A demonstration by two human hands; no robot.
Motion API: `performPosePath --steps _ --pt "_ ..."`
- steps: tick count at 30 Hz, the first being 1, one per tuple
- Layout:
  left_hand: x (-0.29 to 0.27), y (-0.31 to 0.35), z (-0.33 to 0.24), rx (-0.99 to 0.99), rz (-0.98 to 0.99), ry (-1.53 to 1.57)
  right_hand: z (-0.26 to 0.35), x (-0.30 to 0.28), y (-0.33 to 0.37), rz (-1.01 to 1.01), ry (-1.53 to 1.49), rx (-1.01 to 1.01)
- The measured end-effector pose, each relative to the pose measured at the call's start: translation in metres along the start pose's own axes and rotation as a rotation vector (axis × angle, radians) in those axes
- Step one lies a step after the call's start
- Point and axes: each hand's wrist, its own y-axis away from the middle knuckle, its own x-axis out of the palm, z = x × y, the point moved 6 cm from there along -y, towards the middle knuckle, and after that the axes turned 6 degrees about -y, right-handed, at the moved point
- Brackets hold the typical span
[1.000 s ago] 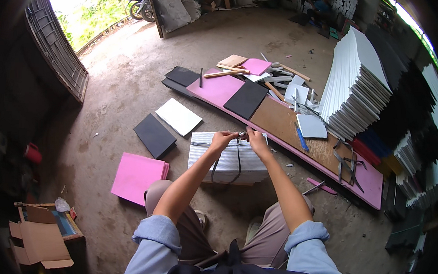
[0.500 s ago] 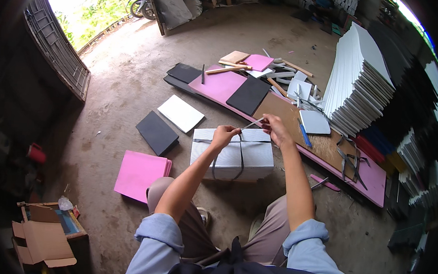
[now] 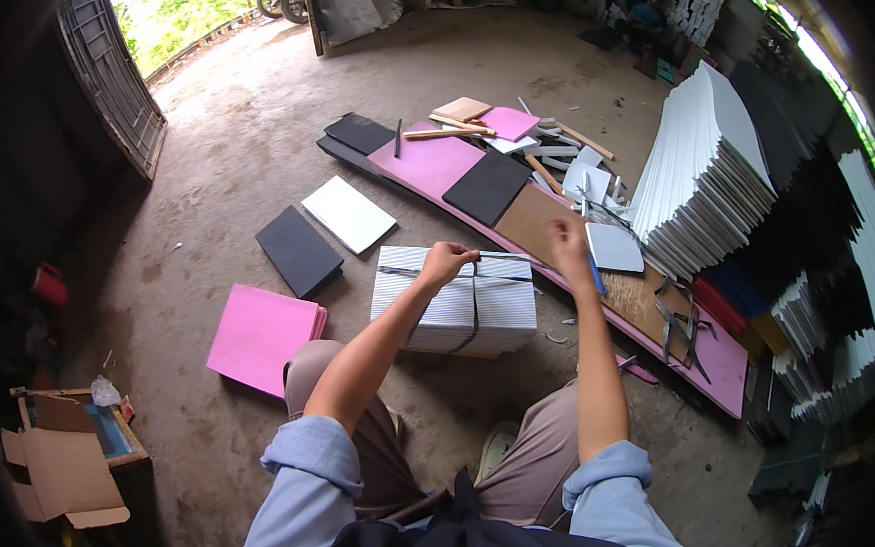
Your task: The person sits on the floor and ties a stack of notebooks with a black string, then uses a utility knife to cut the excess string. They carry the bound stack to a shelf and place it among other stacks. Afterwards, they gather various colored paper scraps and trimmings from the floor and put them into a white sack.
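Note:
A bundle of white sheets stands on the floor between my knees and the long board. A dark strap crosses its top and runs down the near side. My left hand is closed on the strap where the bands cross. Off to the right, my right hand is raised over the brown board, smeared by motion, so its fingers do not show clearly. Close beside it lie a slim blue tool and a white pad.
Pink sheets, a dark grey stack and a white block lie to the left. Loose dark straps rest on the board's right end. A tall white sheet stack rises beyond; an opened carton stands lower left.
My right hand has let go of the light strap end it was pulling taut and moved slightly right and up. My left hand stays on the strap crossing. The view has shifted a little.

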Motion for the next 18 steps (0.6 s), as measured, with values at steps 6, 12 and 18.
performPosePath --steps 6,12,18 --pt "-0.008 0.002 0.004 0.061 -0.009 -0.003 0.040 0.094 0.044 0.579 0.139 0.103" --pt "-0.010 0.023 -0.020 0.196 -0.132 -0.457 0.026 0.107 0.050 0.423 -0.515 0.506" --pt "-0.011 0.032 -0.001 0.141 -0.198 -0.192 0.012 0.113 0.038 0.127 -0.414 0.267"
